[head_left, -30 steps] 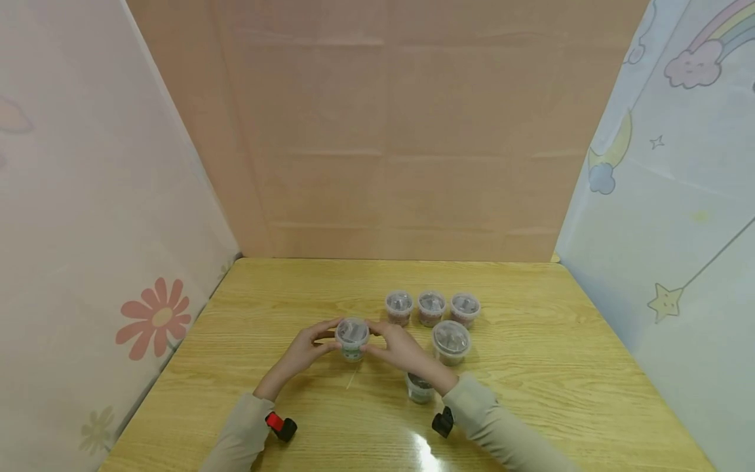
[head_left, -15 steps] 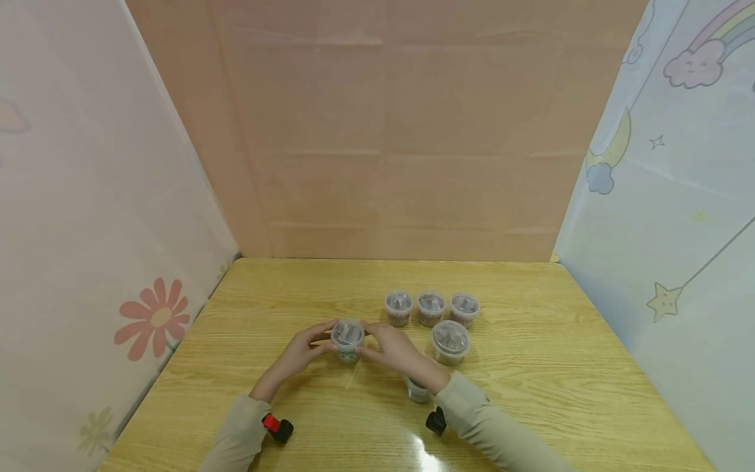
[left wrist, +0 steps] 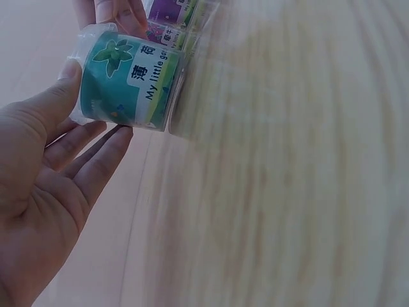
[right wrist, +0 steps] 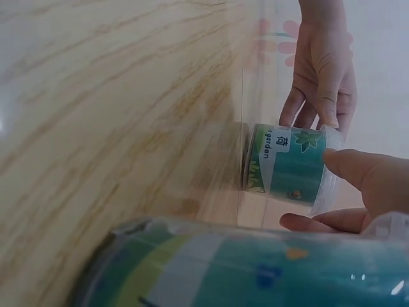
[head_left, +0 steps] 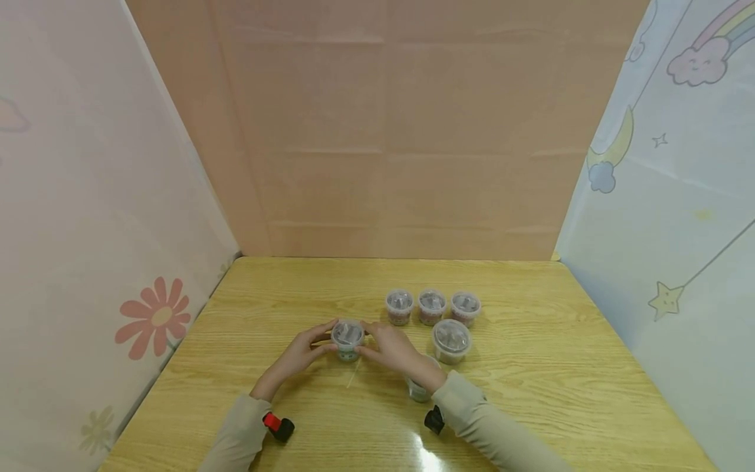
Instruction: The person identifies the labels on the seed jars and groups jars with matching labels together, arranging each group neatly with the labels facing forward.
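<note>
A small clear-lidded plastic tub [head_left: 348, 341] with a teal mint-leaf label stands upright on the table, left of the other tubs. My left hand [head_left: 299, 353] holds its rim from the left, thumb in front and fingers behind. From the right, my right hand [head_left: 394, 347] pinches the same rim between thumb and fingers. Close up in the left wrist view, the label [left wrist: 131, 80] reads "My little garden". Another tub [head_left: 417, 392] sits under my right wrist, which partly hides it; a teal-labelled tub [right wrist: 255, 268] fills the lower right wrist view.
Three small tubs, a left one [head_left: 399, 307], a middle one [head_left: 432, 307] and a right one [head_left: 465, 308], form a back row. A wider tub [head_left: 451, 341] stands before them. The wooden table [head_left: 531, 393] is bounded by a brown back panel [head_left: 401, 164] and patterned side walls.
Both hands have shifted the mint tub slightly left between the first frame and the second. Since then the tub and hands have stayed nearly still.
</note>
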`<state>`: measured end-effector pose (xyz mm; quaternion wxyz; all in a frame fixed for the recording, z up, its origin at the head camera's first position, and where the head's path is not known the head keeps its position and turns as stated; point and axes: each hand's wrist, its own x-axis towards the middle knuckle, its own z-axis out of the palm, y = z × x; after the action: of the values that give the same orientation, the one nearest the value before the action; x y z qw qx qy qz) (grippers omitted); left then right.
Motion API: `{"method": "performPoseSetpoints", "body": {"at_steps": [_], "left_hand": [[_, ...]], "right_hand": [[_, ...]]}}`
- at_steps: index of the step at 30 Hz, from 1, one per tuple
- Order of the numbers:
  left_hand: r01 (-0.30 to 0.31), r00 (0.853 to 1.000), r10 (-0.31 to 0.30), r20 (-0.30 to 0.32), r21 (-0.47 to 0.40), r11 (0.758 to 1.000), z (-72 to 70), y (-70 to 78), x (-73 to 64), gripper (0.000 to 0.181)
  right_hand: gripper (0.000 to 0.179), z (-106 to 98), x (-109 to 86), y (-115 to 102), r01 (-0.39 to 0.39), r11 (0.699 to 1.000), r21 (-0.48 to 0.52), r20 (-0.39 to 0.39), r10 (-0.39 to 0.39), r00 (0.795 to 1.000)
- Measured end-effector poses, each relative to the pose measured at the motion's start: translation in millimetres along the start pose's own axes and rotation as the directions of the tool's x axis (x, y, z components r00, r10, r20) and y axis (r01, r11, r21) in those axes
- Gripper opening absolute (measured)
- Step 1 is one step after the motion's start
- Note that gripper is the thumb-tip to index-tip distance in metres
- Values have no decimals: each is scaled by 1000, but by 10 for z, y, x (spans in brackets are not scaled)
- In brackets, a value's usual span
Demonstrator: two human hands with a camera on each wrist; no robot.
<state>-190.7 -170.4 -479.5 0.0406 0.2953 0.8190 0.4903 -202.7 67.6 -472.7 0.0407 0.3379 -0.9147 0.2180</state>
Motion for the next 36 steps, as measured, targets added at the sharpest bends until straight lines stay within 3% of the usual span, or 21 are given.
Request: {"method": "performPoseSetpoints", "body": {"at_steps": [8,15,20,28,36], "left_hand": [[0,1000,0,-1,7,1000,3,-26,4,57],[21,1000,-21,-15,1,1000,50,-309,23,59],[24,1000,-24,-6,-28,999,45,-371,28,62],[78,997,-79,-12,-79,994,57,-355,6,67],[58,998,-60,-18,-100,993,17,-18,2,59]], "right_hand": [[58,3,19,-2,-7,1000,-21,-1,7,1000],[58,-19,19,-19,-13,999,-33,-9,12,1000],[58,-24,20,-17,0,999,-35,-16,0,1000],[59,-8,-12,2,-23,1000,18,4,23,1000],[57,-19,-38,11,-30,998,52,-8,31,1000]]}}
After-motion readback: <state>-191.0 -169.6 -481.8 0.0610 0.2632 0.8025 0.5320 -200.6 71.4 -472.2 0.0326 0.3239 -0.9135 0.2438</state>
